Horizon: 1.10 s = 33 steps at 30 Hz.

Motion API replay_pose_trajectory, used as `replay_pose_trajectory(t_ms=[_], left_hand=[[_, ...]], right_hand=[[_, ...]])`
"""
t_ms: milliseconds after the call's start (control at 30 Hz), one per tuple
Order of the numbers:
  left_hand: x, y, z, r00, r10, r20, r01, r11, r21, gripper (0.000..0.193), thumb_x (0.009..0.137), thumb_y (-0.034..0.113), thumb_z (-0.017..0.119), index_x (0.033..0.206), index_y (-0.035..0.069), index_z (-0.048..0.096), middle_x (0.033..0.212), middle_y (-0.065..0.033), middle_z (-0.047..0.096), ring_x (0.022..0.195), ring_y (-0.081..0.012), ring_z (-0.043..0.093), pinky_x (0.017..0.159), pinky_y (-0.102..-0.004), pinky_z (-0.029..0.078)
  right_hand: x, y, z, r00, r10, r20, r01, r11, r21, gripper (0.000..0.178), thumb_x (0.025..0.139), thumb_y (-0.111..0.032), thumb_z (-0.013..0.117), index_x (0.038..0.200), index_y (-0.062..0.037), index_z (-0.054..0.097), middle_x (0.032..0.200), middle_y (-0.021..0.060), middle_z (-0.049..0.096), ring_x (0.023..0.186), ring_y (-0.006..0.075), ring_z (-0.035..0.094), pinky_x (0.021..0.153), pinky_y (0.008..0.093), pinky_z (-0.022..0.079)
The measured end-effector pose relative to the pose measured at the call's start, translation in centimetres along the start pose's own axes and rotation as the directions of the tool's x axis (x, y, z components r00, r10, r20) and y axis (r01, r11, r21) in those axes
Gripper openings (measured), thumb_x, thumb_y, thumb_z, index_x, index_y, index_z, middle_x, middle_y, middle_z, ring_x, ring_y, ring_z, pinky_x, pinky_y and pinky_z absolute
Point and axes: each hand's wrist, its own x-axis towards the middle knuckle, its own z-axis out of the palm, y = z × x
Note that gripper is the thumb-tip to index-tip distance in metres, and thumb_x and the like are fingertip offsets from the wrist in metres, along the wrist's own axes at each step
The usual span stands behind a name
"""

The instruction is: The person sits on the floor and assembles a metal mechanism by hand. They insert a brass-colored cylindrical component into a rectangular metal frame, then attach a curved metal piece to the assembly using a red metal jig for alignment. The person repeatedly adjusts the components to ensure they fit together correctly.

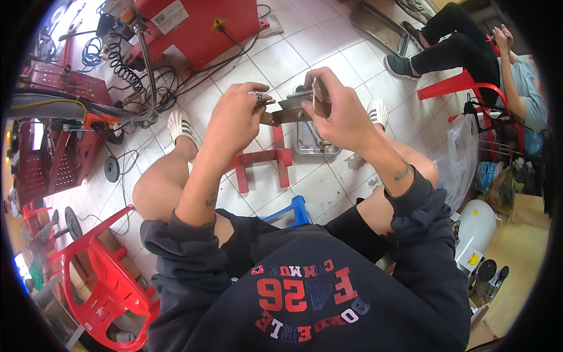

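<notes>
One metal bracket (320, 97) lies within the right grip (338, 114), thumb and fingers closed round it; facing it, the left grip (236, 112), fingers curled well in, holds a small metal part (262, 98) at its tips. Beyond and left of both grips, a red machine (196, 38) bears a white label (169, 17) (print too small to read) and a yellow warning triangle (219, 23). Below the grips, coloured lettering (291, 295) spans the sweater (375, 281).

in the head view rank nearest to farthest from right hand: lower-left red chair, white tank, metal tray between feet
1. Metal tray, just below the right hand
2. White tank, to the right
3. Red chair, at lower left
</notes>
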Motion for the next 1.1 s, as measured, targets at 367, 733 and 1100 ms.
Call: replay_pose_trajectory(t_ms=[367,733,1100], left_hand=[[-0.2,0.4,-0.6,0.999,-0.023,-0.03,0.023,0.999,-0.023,0.029,0.085,0.006,0.066,0.113,0.007,0.07,0.123,-0.0093,0.063,0.113,-0.0321,0.057,0.097,-0.0397,0.046],[0.3,0.3,-0.5,0.994,-0.082,0.074,0.082,0.997,0.005,0.031,0.086,0.003,0.064,0.117,0.006,0.067,0.119,-0.0104,0.065,0.111,-0.0316,0.058,0.095,-0.041,0.046],[0.5,1.0,-0.9,0.988,-0.128,0.088,0.144,0.967,-0.212,0.062,0.077,0.006,0.073,0.136,0.015,0.055,0.102,-0.0151,0.072,0.095,-0.0304,0.068,0.083,-0.038,0.052]], right_hand=[[-0.1,0.9,0.2,0.999,-0.044,0.008,0.045,0.997,-0.062,0.039,0.077,0.002,0.061,0.114,-0.0056,0.049,0.069,0.0107,0.06,0.061,0.0301,0.061,0.059,0.0368,0.045],[-0.3,0.9,0.6,0.996,-0.092,-0.021,0.091,0.995,-0.037,0.032,0.083,0.002,0.064,0.111,-0.0035,0.049,0.064,0.0061,0.047,0.056,0.0186,0.047,0.055,0.0304,0.039],[-0.3,0.8,0.1,0.998,-0.017,0.052,0.02,0.998,-0.067,0.045,0.076,0.003,0.061,0.117,-0.0067,0.047,0.069,0.0105,0.059,0.062,0.0313,0.061,0.059,0.0383,0.045]])
